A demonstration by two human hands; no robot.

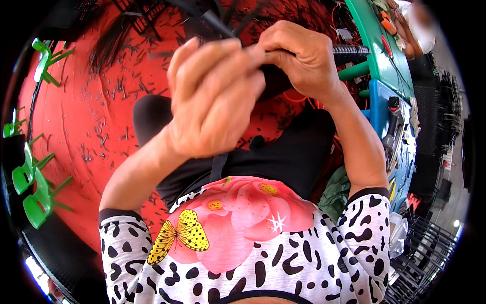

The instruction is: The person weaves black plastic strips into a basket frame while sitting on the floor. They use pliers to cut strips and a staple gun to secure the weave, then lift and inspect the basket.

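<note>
My left hand (212,96) is raised in front of my lap, smeared by motion, its fingers curled together. Close beside it, my right hand (301,61) has thumb and forefinger pinched, and the fingertips of both hands meet. Whatever lies between them is too small or hidden to make out. A dark bar (207,17) slants down from the top edge toward my left fingertips; contact with it cannot be told. Behind my right wrist, a black wrapped bar (352,50) sticks out toward the green table.
Dark clippings (119,88) litter the red floor (76,116). A bundle of black strips (109,45) lies at the far left. Small green chairs (38,202) line the left side. To the right stand a green table (377,38) and a blue table (377,96) with a power tool (392,119). Another person (420,28) is beyond.
</note>
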